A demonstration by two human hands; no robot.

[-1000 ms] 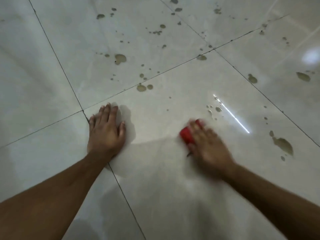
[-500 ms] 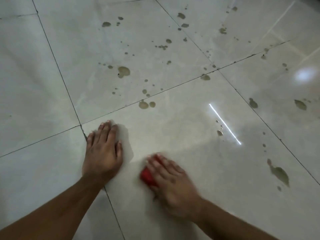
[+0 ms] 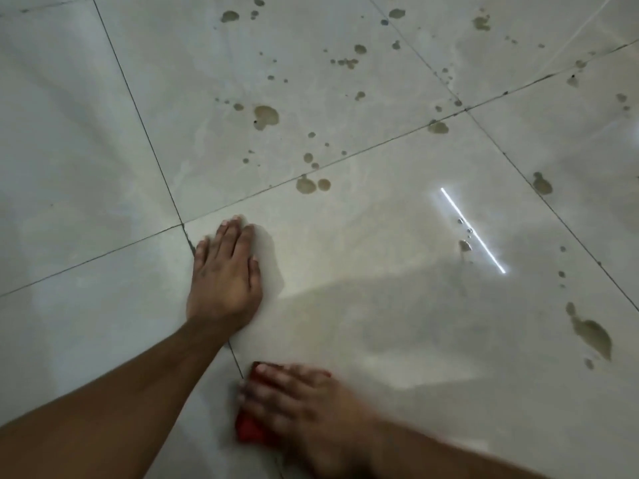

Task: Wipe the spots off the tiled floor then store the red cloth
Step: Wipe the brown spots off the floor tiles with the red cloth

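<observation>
Head view shows the left hand [image 3: 224, 274] laid flat and empty on the floor [image 3: 86, 150], fingers together, palm over a grout line [image 3: 138, 108]; I judge it a prop that takes the person's weight while the other arm works. Near and to the right of that hand, close to its forearm, the right hand [image 3: 304, 406] presses the cloth [image 3: 250, 432] down, fingers spread over the cloth so that only its red edges show at the left. Spreading the fingers likely keeps the whole cloth flat for scrubbing. That hand is blurred, so how tightly it grips I cannot tell. Just right of the left hand the tile looks clean. Brown spots [image 3: 306, 184] lie beyond its fingertips, and a large smear [image 3: 591, 335] sits well to the right. Much wiping seems left, and storing comes after.
</observation>
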